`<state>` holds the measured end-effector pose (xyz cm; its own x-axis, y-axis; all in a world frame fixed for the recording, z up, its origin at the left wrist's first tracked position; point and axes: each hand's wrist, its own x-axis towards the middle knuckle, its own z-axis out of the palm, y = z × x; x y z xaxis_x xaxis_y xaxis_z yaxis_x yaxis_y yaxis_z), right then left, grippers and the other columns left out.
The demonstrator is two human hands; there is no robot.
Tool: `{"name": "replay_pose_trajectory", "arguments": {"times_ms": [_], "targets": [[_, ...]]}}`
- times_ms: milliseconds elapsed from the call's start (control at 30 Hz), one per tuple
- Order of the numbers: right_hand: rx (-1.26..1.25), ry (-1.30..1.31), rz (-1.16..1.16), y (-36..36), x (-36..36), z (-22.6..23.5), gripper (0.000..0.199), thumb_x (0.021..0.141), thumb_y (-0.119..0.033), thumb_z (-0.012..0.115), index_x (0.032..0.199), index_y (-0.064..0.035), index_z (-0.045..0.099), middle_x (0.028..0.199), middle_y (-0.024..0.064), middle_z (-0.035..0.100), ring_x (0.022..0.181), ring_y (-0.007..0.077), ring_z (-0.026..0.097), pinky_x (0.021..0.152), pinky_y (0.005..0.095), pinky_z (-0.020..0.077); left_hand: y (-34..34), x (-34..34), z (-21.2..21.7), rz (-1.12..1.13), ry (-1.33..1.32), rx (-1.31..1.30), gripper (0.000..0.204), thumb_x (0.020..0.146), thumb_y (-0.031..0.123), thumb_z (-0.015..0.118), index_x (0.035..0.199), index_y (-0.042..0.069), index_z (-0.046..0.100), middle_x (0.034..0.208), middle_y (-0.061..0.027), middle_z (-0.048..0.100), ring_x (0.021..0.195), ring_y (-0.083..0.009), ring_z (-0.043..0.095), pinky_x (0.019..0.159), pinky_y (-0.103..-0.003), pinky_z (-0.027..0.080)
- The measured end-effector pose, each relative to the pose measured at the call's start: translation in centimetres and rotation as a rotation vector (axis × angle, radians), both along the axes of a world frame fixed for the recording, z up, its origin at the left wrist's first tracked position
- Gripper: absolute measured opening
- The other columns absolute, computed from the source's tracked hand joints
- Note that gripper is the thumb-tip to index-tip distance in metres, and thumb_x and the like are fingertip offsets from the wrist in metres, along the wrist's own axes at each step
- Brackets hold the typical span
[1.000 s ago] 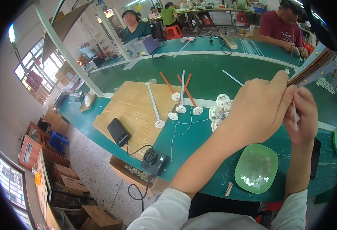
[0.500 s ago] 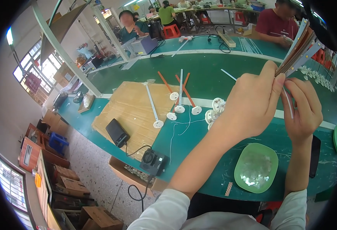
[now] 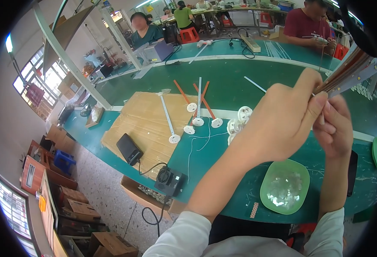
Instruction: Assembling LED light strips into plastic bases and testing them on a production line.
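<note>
Up at the right, my left hand (image 3: 278, 115) is closed round the lower end of a bundle of thin LED strips (image 3: 352, 72). Some strips are brownish, others white with small yellow chips; they fan out toward the upper right. Just beneath the bundle's end, my right hand (image 3: 337, 128) has its fingers curled together. A pale bit shows at those fingertips, too small to name. Below the hands stands a light green plastic dish (image 3: 265, 199) with small shiny clear pieces in it. Several round white lamp bases (image 3: 245, 114) are partly hidden behind my left wrist.
Left of my arms, white and red strips with round white ends (image 3: 198, 122) lie by a flat cardboard sheet (image 3: 132, 109). A black power bank (image 3: 129, 149) and a small black fan device (image 3: 170, 180) sit near the edge. Across the green bench a person in dark red (image 3: 306, 25) works.
The bundle has tipped lower toward the right. My right fingers have curled in under its end, and the white strip that hung from them no longer shows.
</note>
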<state>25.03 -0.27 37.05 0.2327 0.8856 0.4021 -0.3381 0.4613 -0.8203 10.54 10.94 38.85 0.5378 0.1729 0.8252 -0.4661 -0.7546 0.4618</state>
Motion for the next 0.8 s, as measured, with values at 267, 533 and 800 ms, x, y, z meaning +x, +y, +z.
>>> {"name": "replay_pose_trajectory", "arguments": {"times_ms": [267, 533, 800], "targets": [[0.561, -1.194, -1.317, 2.5, -1.2, -0.3, 0.036, 0.082, 0.006, 0.071, 0.117, 0.0025, 0.061, 0.102, 0.0132, 0.065, 0.083, 0.0156, 0.062, 0.054, 0.0224, 0.0466, 0.5, -0.8, 0.8, 0.069, 0.091, -0.052, 0.023, 0.101, 0.013, 0.045, 0.115, -0.005, 0.046, 0.068, -0.0218, 0.062, 0.061, -0.0413, 0.062, 0.053, -0.041, 0.046], [0.763, -1.464, -1.369, 1.0, -1.2, 0.9, 0.034, 0.070, 0.005, 0.080, 0.103, 0.0036, 0.069, 0.095, 0.0106, 0.064, 0.079, 0.0252, 0.060, 0.054, 0.0274, 0.0455, 0.5, -0.3, 0.4, -0.039, 0.037, -0.116, 0.026, 0.101, 0.015, 0.045, 0.117, -0.006, 0.046, 0.068, -0.0229, 0.061, 0.064, -0.0422, 0.062, 0.056, -0.044, 0.045], [0.270, -0.931, -0.876, 0.5, -2.1, 0.6, 0.011, 0.083, -0.002, 0.074, 0.087, 0.0039, 0.065, 0.075, 0.0079, 0.060, 0.056, 0.0133, 0.050, 0.048, 0.0255, 0.0399, 0.7, -0.6, 0.7, -0.096, 0.126, -0.109, 0.028, 0.102, 0.017, 0.043, 0.118, -0.006, 0.048, 0.072, -0.0220, 0.063, 0.065, -0.0400, 0.063, 0.058, -0.041, 0.048]]}}
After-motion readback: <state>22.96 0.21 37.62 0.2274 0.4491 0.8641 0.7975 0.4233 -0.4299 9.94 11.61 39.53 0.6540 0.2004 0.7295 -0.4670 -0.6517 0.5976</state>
